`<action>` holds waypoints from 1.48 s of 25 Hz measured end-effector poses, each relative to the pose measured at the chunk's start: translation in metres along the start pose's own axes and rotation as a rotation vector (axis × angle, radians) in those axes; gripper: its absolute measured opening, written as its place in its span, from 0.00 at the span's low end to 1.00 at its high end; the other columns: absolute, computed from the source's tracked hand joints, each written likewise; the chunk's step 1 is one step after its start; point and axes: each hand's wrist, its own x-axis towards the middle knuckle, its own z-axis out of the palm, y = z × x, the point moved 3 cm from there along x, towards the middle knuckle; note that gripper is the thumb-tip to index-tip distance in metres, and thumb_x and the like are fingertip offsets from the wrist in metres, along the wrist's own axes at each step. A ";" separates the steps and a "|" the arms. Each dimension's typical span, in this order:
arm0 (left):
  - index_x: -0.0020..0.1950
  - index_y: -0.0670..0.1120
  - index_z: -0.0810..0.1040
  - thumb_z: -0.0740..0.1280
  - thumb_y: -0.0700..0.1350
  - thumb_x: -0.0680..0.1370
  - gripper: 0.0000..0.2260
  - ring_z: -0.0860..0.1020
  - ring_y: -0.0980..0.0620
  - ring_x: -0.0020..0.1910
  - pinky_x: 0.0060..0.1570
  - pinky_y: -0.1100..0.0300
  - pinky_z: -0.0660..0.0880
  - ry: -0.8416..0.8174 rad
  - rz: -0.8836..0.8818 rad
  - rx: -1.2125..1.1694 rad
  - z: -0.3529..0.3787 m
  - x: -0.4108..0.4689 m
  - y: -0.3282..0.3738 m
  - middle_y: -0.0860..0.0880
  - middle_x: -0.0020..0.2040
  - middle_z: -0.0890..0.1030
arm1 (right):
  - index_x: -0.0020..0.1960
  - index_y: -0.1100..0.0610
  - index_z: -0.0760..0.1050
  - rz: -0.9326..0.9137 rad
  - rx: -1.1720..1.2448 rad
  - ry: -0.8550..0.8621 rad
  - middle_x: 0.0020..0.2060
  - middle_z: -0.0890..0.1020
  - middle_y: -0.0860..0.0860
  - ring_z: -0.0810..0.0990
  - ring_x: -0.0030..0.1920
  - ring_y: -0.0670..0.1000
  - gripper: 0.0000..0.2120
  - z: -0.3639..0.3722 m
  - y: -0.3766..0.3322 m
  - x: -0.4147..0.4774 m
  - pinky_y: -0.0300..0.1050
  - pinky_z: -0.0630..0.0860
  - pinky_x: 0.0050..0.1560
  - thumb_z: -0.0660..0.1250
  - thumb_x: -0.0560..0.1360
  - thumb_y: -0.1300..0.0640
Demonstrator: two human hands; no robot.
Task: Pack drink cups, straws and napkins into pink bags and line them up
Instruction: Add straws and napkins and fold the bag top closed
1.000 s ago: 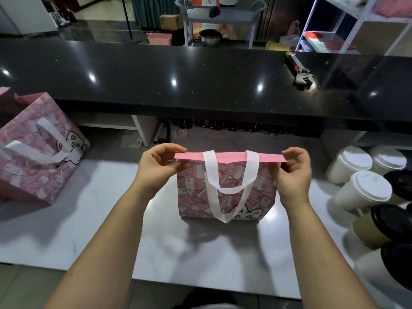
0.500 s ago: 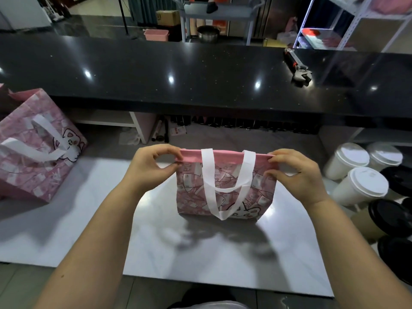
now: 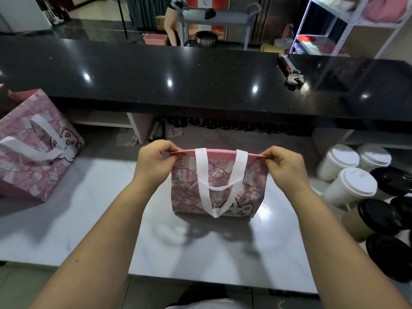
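Observation:
A small pink bag (image 3: pixel 254 184) with a cat print and white handles stands upright in the middle of the white marble counter (image 3: pixel 111 219). My left hand (image 3: pixel 153 161) pinches the left end of its top rim. My right hand (image 3: pixel 284 163) pinches the right end of the same rim. The bag's mouth looks pressed flat and its inside is hidden. A larger pink bag (image 3: pixel 33 148) with the same print stands at the left. Drink cups with white lids (image 3: pixel 350 186) and black lids (image 3: pixel 376 215) crowd the counter's right end.
A raised black countertop (image 3: pixel 178 81) runs across behind the marble counter, with a metal tool (image 3: pixel 291 72) lying on its right part. Beyond it stand a grey cart, a metal shelf rack and a person. The counter's near edge runs below my forearms.
The bag's top flap, spread flat and wide a second ago, is now folded down into a narrow rim. Both hands have shifted slightly along the rim and still pinch its ends.

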 end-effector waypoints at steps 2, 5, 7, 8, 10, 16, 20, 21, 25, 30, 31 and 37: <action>0.44 0.53 0.81 0.73 0.34 0.71 0.13 0.78 0.64 0.44 0.43 0.77 0.72 -0.102 -0.019 -0.034 -0.010 0.003 0.004 0.60 0.40 0.81 | 0.47 0.48 0.81 0.007 0.099 -0.042 0.42 0.83 0.42 0.81 0.46 0.44 0.13 -0.007 -0.003 -0.001 0.49 0.81 0.50 0.66 0.75 0.67; 0.53 0.57 0.82 0.74 0.46 0.73 0.11 0.79 0.62 0.49 0.46 0.72 0.76 -0.201 0.022 -0.167 -0.011 0.003 0.028 0.61 0.47 0.82 | 0.57 0.42 0.79 -0.093 0.271 -0.078 0.47 0.82 0.35 0.80 0.51 0.38 0.13 -0.011 -0.033 -0.006 0.34 0.78 0.49 0.68 0.76 0.57; 0.57 0.54 0.82 0.73 0.52 0.73 0.13 0.79 0.58 0.50 0.52 0.59 0.77 -0.206 0.199 0.068 0.010 0.004 0.053 0.58 0.51 0.82 | 0.62 0.45 0.77 -0.270 -0.035 -0.149 0.49 0.81 0.36 0.77 0.50 0.38 0.16 0.006 -0.057 -0.002 0.36 0.74 0.51 0.70 0.75 0.53; 0.58 0.54 0.81 0.72 0.54 0.73 0.14 0.78 0.55 0.51 0.55 0.52 0.73 -0.204 0.284 0.270 0.025 0.004 0.062 0.56 0.52 0.82 | 0.63 0.48 0.76 -0.350 -0.246 -0.188 0.51 0.81 0.40 0.77 0.52 0.41 0.17 0.019 -0.067 0.001 0.41 0.73 0.54 0.69 0.75 0.51; 0.57 0.54 0.81 0.69 0.52 0.76 0.11 0.77 0.50 0.54 0.57 0.49 0.65 -0.165 0.342 0.501 0.047 0.002 0.068 0.55 0.52 0.82 | 0.60 0.50 0.77 -0.361 -0.485 -0.220 0.53 0.82 0.46 0.76 0.55 0.51 0.13 0.039 -0.074 0.006 0.49 0.69 0.57 0.66 0.76 0.52; 0.41 0.48 0.82 0.70 0.40 0.73 0.04 0.79 0.47 0.42 0.54 0.51 0.60 0.017 0.381 0.486 0.060 -0.006 0.066 0.52 0.39 0.82 | 0.43 0.58 0.81 -0.382 -0.401 -0.060 0.37 0.83 0.52 0.79 0.41 0.57 0.04 0.051 -0.075 -0.001 0.51 0.70 0.46 0.68 0.72 0.63; 0.47 0.51 0.83 0.69 0.49 0.76 0.05 0.80 0.51 0.46 0.59 0.48 0.62 0.066 0.474 0.503 0.027 -0.009 0.040 0.55 0.43 0.83 | 0.51 0.57 0.83 -0.447 -0.302 -0.052 0.44 0.85 0.50 0.83 0.46 0.55 0.07 0.022 -0.056 -0.003 0.54 0.76 0.48 0.71 0.72 0.62; 0.49 0.50 0.83 0.68 0.49 0.76 0.06 0.80 0.51 0.46 0.59 0.49 0.62 0.082 0.471 0.494 0.017 -0.010 0.032 0.55 0.44 0.83 | 0.53 0.57 0.82 -0.413 -0.301 -0.055 0.46 0.85 0.50 0.83 0.47 0.54 0.09 0.013 -0.048 -0.002 0.55 0.77 0.50 0.71 0.73 0.61; 0.47 0.46 0.82 0.70 0.42 0.76 0.03 0.80 0.47 0.44 0.55 0.52 0.62 0.111 0.441 0.462 0.017 -0.012 0.031 0.51 0.42 0.83 | 0.45 0.58 0.81 -0.346 -0.351 -0.014 0.38 0.84 0.51 0.81 0.40 0.56 0.04 0.009 -0.038 0.002 0.51 0.74 0.48 0.69 0.73 0.64; 0.49 0.47 0.83 0.71 0.43 0.75 0.04 0.79 0.50 0.45 0.57 0.51 0.65 0.061 0.402 0.385 0.010 -0.007 0.021 0.53 0.43 0.83 | 0.46 0.58 0.82 -0.370 -0.226 0.020 0.40 0.84 0.49 0.81 0.41 0.53 0.05 0.004 -0.028 0.002 0.49 0.74 0.49 0.70 0.72 0.65; 0.51 0.46 0.83 0.71 0.42 0.75 0.06 0.80 0.50 0.47 0.58 0.48 0.68 0.031 0.373 0.365 0.004 -0.007 0.014 0.52 0.45 0.84 | 0.48 0.58 0.83 -0.323 -0.184 0.026 0.41 0.84 0.48 0.80 0.44 0.52 0.07 -0.001 -0.019 0.001 0.47 0.74 0.50 0.70 0.72 0.65; 0.44 0.41 0.83 0.69 0.31 0.71 0.08 0.80 0.45 0.41 0.46 0.44 0.77 0.128 0.258 0.282 -0.010 0.000 0.004 0.46 0.40 0.83 | 0.45 0.57 0.82 -0.149 -0.026 0.124 0.40 0.82 0.49 0.81 0.44 0.54 0.11 -0.003 -0.003 0.007 0.56 0.79 0.47 0.63 0.72 0.68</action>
